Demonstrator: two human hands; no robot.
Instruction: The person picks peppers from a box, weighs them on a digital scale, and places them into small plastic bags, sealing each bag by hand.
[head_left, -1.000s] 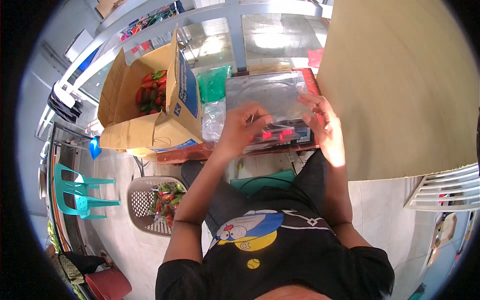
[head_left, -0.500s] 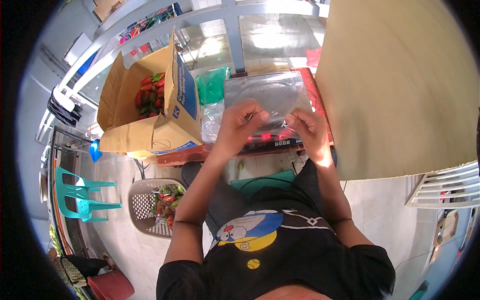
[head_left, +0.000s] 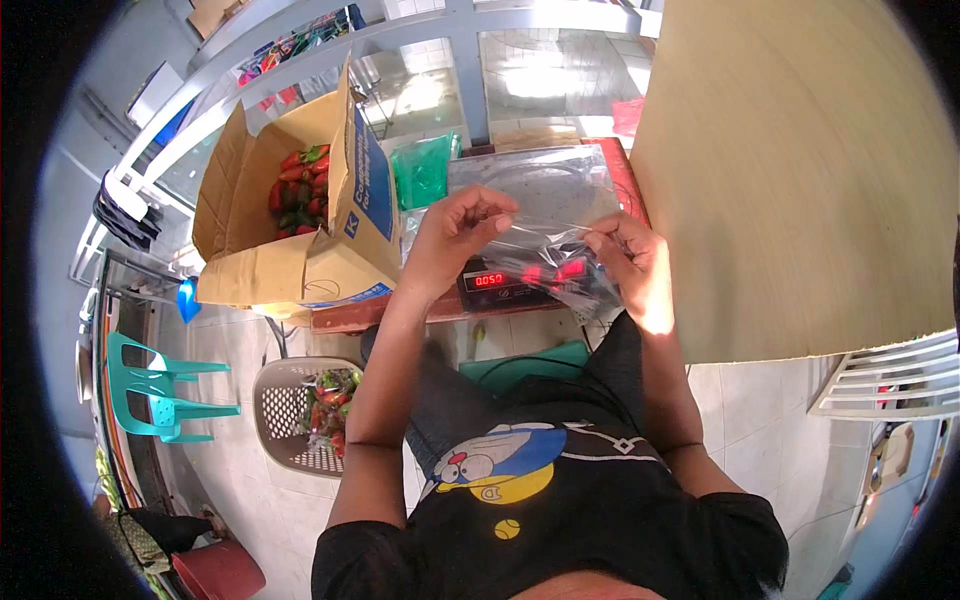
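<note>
A clear plastic bag [head_left: 553,250] is stretched between my two hands, above the front of a digital weighing scale [head_left: 510,292] with glowing red digits. My left hand [head_left: 455,235] pinches one edge of the bag with thumb and fingers. At the other edge, my right hand [head_left: 632,262] is closed on it too, its thumb against the fingers. Loose film hangs below toward the scale's front. To the left, red and green peppers [head_left: 300,190] lie in an open cardboard box [head_left: 345,262].
Behind the box's right side lies a green plastic bag [head_left: 420,172]. A tan panel [head_left: 790,200] stands close on the right. On the floor at left are a basket [head_left: 275,400] with bagged peppers and a teal chair [head_left: 150,385]. Metal framing [head_left: 465,75] runs across the back.
The bag has been drawn out between my hands, and its film now hangs toward the scale's front. My left hand has moved slightly left, my right slightly right.
</note>
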